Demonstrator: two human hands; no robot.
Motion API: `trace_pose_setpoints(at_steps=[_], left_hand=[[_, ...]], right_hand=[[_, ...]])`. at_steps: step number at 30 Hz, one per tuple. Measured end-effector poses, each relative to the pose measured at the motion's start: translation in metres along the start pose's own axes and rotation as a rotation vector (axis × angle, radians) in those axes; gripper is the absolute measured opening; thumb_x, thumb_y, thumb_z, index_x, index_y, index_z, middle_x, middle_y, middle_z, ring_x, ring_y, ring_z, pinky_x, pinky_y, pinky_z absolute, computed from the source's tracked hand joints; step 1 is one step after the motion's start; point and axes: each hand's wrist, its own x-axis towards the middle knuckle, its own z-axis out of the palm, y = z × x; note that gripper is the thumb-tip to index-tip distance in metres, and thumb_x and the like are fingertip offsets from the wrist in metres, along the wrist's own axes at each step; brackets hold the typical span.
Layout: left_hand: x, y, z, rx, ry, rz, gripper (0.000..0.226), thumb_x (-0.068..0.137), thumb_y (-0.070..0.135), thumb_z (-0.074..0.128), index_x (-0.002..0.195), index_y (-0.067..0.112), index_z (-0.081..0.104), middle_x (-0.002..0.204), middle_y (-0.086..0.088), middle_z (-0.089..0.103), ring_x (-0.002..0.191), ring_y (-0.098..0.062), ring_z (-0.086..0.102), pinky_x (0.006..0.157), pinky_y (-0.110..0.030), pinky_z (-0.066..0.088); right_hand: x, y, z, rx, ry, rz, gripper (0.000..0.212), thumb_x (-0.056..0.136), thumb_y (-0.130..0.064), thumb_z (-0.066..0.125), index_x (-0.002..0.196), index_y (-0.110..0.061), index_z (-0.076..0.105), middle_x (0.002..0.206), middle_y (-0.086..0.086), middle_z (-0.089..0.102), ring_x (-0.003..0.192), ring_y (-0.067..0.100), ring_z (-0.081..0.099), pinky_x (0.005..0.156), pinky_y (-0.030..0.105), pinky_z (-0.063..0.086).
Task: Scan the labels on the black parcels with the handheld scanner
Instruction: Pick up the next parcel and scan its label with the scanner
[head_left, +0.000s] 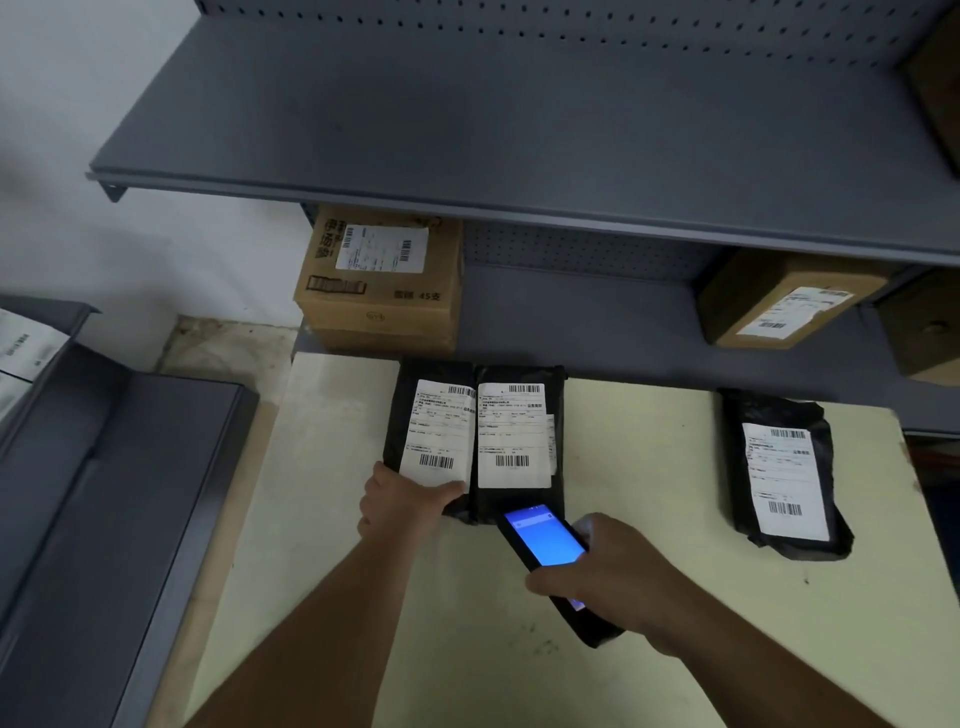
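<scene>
Two black parcels lie side by side on the pale table, each with a white barcode label facing up. My left hand grips the near edge of the left parcel, thumb on its label. My right hand holds the black handheld scanner, its blue screen lit, its tip over the near end of the middle parcel. A third black parcel with a label lies apart at the right of the table.
Grey metal shelving stands behind the table. Two labelled cardboard boxes sit on the lower shelf, one behind the parcels, one at the right. More brown boxes fill the far right. A grey cabinet stands to the left.
</scene>
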Motion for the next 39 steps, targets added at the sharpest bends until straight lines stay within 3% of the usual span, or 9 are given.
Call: trace_pose_setpoints(at_steps=[9,13,19,23,26,30,34,39], left_hand=[[-0.001,0.014,0.007,0.059,0.014,-0.071,0.116,0.050,0.057,0.096,0.140,0.008,0.042,0.141,-0.014,0.058,0.132,-0.039,0.057,0.111,-0.054,0.049],[-0.008,0.015,0.006,0.025,0.021,-0.057,0.108,0.053,0.049,0.098,0.134,0.013,0.036,0.133,-0.015,0.061,0.120,-0.040,0.063,0.102,-0.052,0.055],[-0.010,0.018,-0.001,-0.061,0.003,-0.075,0.113,0.056,0.037,0.101,0.142,0.017,0.030,0.140,-0.019,0.044,0.126,-0.045,0.055,0.098,-0.056,0.056],[-0.017,0.021,0.001,0.031,0.026,-0.084,0.120,0.056,0.046,0.100,0.146,0.014,0.029,0.143,-0.018,0.040,0.131,-0.045,0.048,0.102,-0.056,0.053],[-0.019,0.021,0.001,0.025,0.013,-0.086,0.119,0.056,0.050,0.099,0.146,0.013,0.032,0.143,-0.019,0.049,0.133,-0.044,0.049,0.105,-0.055,0.051],[-0.021,0.015,-0.004,-0.047,0.005,-0.081,0.104,0.058,0.045,0.098,0.138,0.009,0.041,0.136,-0.018,0.062,0.128,-0.044,0.056,0.105,-0.054,0.052],[-0.017,0.005,-0.015,-0.176,-0.069,-0.066,0.095,0.051,0.038,0.097,0.130,0.004,0.059,0.121,-0.016,0.072,0.108,-0.039,0.070,0.095,-0.049,0.061],[-0.017,-0.004,-0.037,-0.288,-0.193,-0.043,0.043,0.076,0.016,0.092,0.111,-0.002,0.077,0.107,-0.018,0.078,0.101,-0.036,0.076,0.098,-0.048,0.063]], right_hand=[[0.002,0.007,-0.006,0.020,0.002,0.011,0.051,0.067,-0.041,0.088,0.105,-0.019,0.061,0.075,-0.001,0.069,0.060,0.012,0.061,0.054,0.023,0.048],[0.002,0.010,-0.007,0.033,0.007,0.014,0.052,0.068,-0.041,0.089,0.106,-0.019,0.060,0.078,0.000,0.070,0.064,0.013,0.062,0.056,0.024,0.048],[-0.004,0.021,-0.012,0.049,0.015,0.008,0.051,0.068,-0.043,0.087,0.105,-0.020,0.060,0.076,-0.001,0.069,0.062,0.012,0.060,0.053,0.022,0.047],[-0.008,0.028,-0.012,0.056,0.020,0.009,0.052,0.067,-0.044,0.087,0.105,-0.021,0.060,0.078,-0.001,0.070,0.062,0.011,0.060,0.055,0.022,0.046],[-0.010,0.034,-0.014,0.064,0.025,0.013,0.052,0.067,-0.043,0.087,0.105,-0.020,0.060,0.079,-0.001,0.070,0.063,0.012,0.060,0.053,0.022,0.047],[-0.015,0.039,-0.017,0.072,0.031,0.009,0.051,0.068,-0.042,0.087,0.106,-0.021,0.060,0.080,-0.001,0.070,0.065,0.012,0.062,0.055,0.022,0.048],[-0.019,0.040,-0.018,0.076,0.046,0.001,0.051,0.069,-0.042,0.087,0.105,-0.020,0.060,0.076,-0.002,0.069,0.063,0.011,0.060,0.056,0.022,0.045],[-0.026,0.038,-0.016,0.074,0.040,-0.022,0.052,0.069,-0.043,0.087,0.107,-0.020,0.060,0.077,-0.001,0.071,0.065,0.012,0.062,0.058,0.023,0.046]])
